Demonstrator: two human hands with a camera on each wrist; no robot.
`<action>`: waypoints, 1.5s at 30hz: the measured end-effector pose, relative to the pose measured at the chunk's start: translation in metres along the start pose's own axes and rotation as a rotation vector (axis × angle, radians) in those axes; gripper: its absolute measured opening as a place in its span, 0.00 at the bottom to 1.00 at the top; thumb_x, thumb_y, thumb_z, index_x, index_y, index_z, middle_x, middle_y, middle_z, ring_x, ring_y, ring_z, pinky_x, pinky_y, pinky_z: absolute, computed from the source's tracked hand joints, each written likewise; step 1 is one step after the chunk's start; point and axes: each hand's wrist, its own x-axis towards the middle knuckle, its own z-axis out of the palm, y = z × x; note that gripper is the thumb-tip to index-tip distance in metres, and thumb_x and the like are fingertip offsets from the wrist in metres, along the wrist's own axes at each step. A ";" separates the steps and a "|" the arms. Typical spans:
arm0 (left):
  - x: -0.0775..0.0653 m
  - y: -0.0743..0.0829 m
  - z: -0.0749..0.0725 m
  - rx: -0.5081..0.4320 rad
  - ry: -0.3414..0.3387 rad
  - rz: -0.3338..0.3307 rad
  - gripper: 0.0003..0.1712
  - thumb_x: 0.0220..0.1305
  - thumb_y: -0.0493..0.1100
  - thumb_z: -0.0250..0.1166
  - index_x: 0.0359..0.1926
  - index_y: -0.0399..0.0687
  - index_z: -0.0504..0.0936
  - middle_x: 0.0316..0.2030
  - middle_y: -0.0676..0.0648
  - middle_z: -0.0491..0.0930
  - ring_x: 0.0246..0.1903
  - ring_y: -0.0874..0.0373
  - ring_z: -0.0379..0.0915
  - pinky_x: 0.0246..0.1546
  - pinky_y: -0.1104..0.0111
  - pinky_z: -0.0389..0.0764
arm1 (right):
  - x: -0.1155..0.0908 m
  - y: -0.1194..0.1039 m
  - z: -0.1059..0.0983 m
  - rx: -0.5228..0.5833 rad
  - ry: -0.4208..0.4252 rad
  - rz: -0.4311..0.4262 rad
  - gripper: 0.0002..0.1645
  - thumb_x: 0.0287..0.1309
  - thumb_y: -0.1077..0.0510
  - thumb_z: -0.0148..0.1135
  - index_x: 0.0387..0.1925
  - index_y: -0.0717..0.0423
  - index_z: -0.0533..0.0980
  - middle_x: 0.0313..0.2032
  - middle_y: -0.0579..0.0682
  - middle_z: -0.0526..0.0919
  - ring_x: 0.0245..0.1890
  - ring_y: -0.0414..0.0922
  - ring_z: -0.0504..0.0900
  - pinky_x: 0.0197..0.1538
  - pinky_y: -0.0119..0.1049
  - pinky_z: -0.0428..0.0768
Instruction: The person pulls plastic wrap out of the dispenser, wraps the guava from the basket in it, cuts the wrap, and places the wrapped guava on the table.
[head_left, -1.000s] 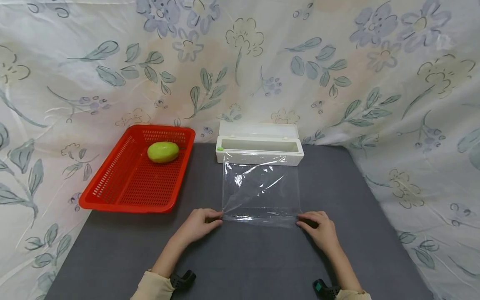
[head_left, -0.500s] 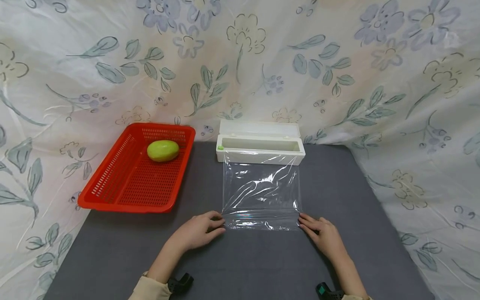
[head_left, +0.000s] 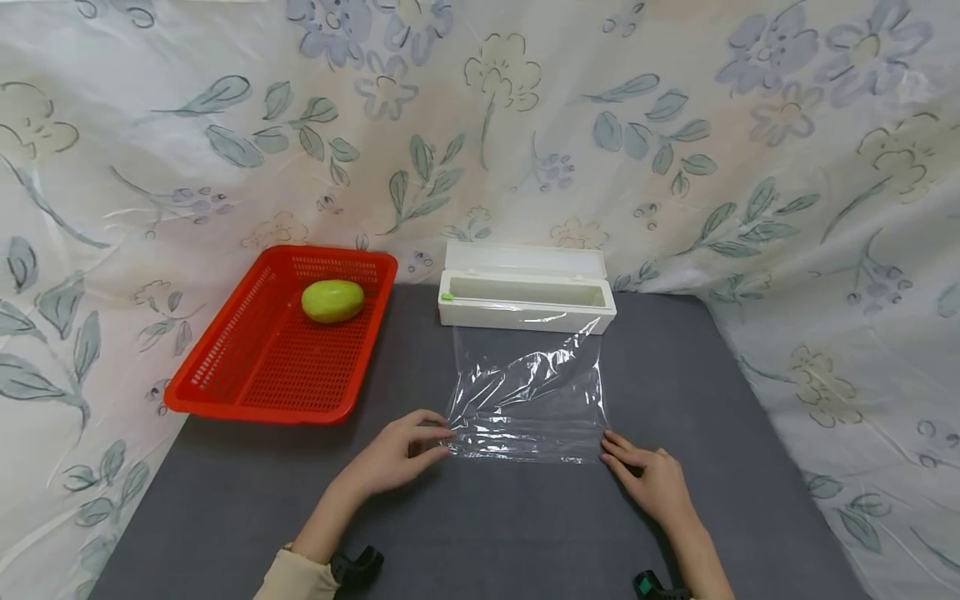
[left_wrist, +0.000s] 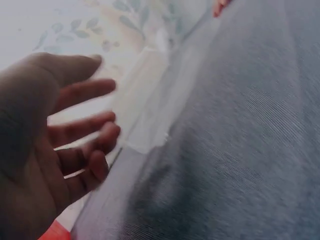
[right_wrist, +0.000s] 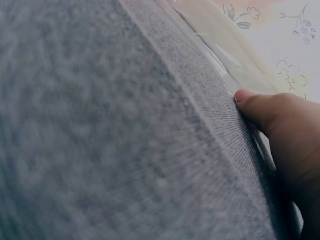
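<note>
Head view: clear plastic wrap sheet (head_left: 528, 400) lies wrinkled on the grey table (head_left: 225, 492), drawn out from the white dispenser box (head_left: 527, 298) (lid up). Left hand (head_left: 396, 454), fingers relaxed and gripping nothing, sits at the sheet's near left corner; right hand (head_left: 654, 482) lies flat, released, at the near right corner. Green fruit (head_left: 333, 301) rests in the red basket (head_left: 247, 392).

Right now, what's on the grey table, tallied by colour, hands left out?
Red: 1, the basket
Green: 1, the fruit inside the basket
White: 1, the open dispenser box
Clear: 1, the sheet of cling film drawn out from the box
Total: 4
</note>
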 end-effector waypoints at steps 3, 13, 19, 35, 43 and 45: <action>0.003 0.003 -0.008 -0.124 0.088 0.039 0.18 0.71 0.43 0.72 0.60 0.47 0.89 0.56 0.48 0.84 0.32 0.65 0.75 0.34 0.69 0.80 | 0.000 0.000 0.001 -0.010 0.012 0.010 0.17 0.54 0.57 0.81 0.48 0.51 0.91 0.52 0.48 0.91 0.16 0.26 0.57 0.27 0.29 0.63; 0.003 0.013 -0.050 -0.206 0.281 0.047 0.20 0.69 0.39 0.73 0.61 0.47 0.88 0.52 0.45 0.87 0.30 0.59 0.74 0.30 0.69 0.78 | 0.000 -0.003 0.003 -0.006 0.063 0.004 0.16 0.51 0.58 0.82 0.45 0.50 0.92 0.49 0.47 0.92 0.16 0.28 0.59 0.26 0.29 0.64; 0.000 0.021 -0.073 -0.179 0.339 -0.005 0.21 0.68 0.39 0.73 0.61 0.49 0.87 0.51 0.43 0.86 0.25 0.59 0.71 0.24 0.70 0.74 | -0.007 -0.004 0.006 -0.011 0.062 0.019 0.16 0.51 0.57 0.82 0.44 0.49 0.92 0.49 0.45 0.92 0.17 0.30 0.63 0.26 0.28 0.65; 0.009 0.011 -0.148 -0.025 0.405 -0.184 0.27 0.72 0.51 0.71 0.68 0.52 0.83 0.56 0.44 0.83 0.30 0.52 0.73 0.26 0.68 0.76 | -0.003 -0.006 0.005 0.012 0.087 0.041 0.15 0.50 0.58 0.83 0.43 0.51 0.93 0.48 0.46 0.92 0.21 0.41 0.79 0.29 0.29 0.67; 0.024 0.000 -0.182 0.107 0.375 -0.243 0.30 0.72 0.54 0.70 0.69 0.48 0.80 0.45 0.40 0.81 0.37 0.48 0.72 0.32 0.65 0.77 | -0.004 -0.007 0.004 -0.006 0.077 0.058 0.15 0.50 0.58 0.82 0.43 0.51 0.93 0.49 0.46 0.92 0.20 0.41 0.76 0.29 0.35 0.71; 0.027 -0.002 -0.189 0.129 0.386 -0.237 0.30 0.72 0.54 0.70 0.69 0.47 0.80 0.46 0.40 0.80 0.40 0.47 0.72 0.36 0.62 0.76 | -0.004 -0.008 0.004 -0.003 0.074 0.063 0.15 0.51 0.58 0.82 0.43 0.51 0.93 0.48 0.46 0.92 0.21 0.44 0.77 0.29 0.37 0.73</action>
